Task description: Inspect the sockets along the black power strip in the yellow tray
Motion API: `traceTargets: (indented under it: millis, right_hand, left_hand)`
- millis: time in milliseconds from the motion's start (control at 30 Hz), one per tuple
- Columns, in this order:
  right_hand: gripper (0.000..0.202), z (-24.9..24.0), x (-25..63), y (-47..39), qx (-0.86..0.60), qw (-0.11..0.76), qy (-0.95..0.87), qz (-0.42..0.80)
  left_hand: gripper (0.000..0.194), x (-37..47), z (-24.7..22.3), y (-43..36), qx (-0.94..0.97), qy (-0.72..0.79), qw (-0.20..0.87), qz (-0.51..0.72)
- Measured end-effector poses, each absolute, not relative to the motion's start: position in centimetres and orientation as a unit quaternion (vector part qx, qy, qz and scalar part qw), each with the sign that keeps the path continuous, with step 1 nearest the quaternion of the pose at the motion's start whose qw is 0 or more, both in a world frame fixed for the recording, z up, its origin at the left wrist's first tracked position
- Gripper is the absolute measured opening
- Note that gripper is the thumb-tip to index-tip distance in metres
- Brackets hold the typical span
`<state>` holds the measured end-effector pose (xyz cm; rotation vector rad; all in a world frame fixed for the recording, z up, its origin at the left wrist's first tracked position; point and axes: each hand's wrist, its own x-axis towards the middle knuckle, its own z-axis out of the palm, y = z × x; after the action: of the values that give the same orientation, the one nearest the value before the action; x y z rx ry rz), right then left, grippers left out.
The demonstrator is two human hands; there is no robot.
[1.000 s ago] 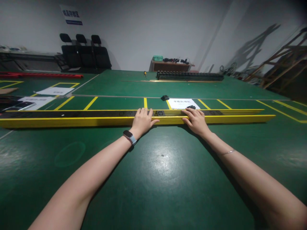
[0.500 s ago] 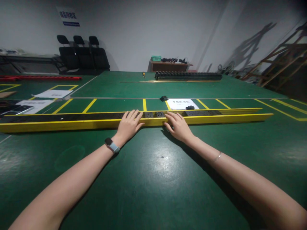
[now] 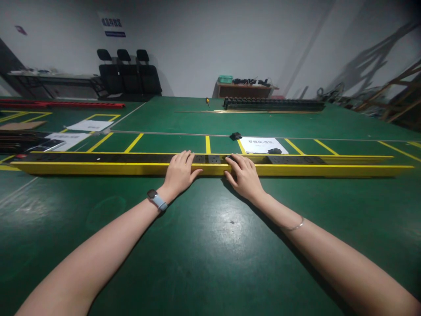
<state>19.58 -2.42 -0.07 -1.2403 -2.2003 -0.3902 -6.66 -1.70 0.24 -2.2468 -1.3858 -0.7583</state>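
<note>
A long yellow channel rail (image 3: 210,169) lies across the table, with black socket modules (image 3: 214,159) set in a row inside it. My left hand (image 3: 180,172) rests over its near wall, fingers stretched onto the black row and thumb spread to the right. To the right, my right hand (image 3: 243,175) reaches over the same wall, thumb at the front face. Its slightly bent, spread fingers touch or cover a socket module, mostly hidden beneath them. Another group of black modules (image 3: 292,160) sits in the rail further right.
Behind the rail lie a printed sheet (image 3: 263,144) and a small black part (image 3: 236,136). Further back are a black slotted strip (image 3: 272,104) and a yellow-handled screwdriver (image 3: 207,101). Red rails (image 3: 82,105) and more papers (image 3: 90,125) are at left.
The view has turned left, so the surroundings appear further right. Relative to the rail, both hands have shifted slightly left, and my right fingers now cover the module that showed between the hands.
</note>
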Motion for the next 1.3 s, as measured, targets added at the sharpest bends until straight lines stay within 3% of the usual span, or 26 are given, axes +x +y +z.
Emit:
traceTargets:
  millis: [633,1300]
  right_hand:
    - [0.044,0.3,18.9,-3.0,-0.410,0.293,-0.853,-0.138]
    - [0.042,0.0,19.3,-2.9,-0.460,0.292,-0.821,-0.171]
  left_hand:
    - [0.049,-5.0,1.2,-2.4,-0.886,-0.361,0.148,-0.248]
    - [0.046,-4.9,1.1,-2.2,-0.882,-0.368,0.114,-0.271]
